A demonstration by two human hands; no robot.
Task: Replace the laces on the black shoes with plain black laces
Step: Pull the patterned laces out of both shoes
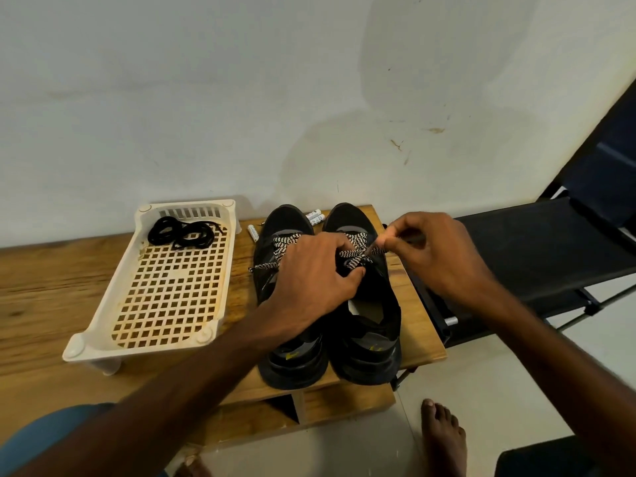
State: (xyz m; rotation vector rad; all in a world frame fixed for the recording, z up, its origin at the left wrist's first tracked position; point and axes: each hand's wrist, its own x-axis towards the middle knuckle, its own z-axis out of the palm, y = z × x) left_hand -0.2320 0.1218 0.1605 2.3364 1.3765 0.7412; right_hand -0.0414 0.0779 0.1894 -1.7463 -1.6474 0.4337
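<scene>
By the table edge [414, 304], left hand [309, 270] grips the shoe [377, 327], right hand [437, 256] pinches lace [354, 260].

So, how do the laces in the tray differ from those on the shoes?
The tray laces are plain black; the shoe laces have a black-and-white zigzag. The tray laces look thin and round, the shoe laces flat and wide. The tray laces lie bundled loose; the shoe laces are threaded in the shoes. Both are shoelaces.

Lace [352, 259] at grip showing black-white zigzag. Shoes [389, 304] under grip showing plain black. Left of grip: cream tray [105, 304] holding black laces [186, 232]. Table [51, 287] showing brown woodgrain.
</scene>
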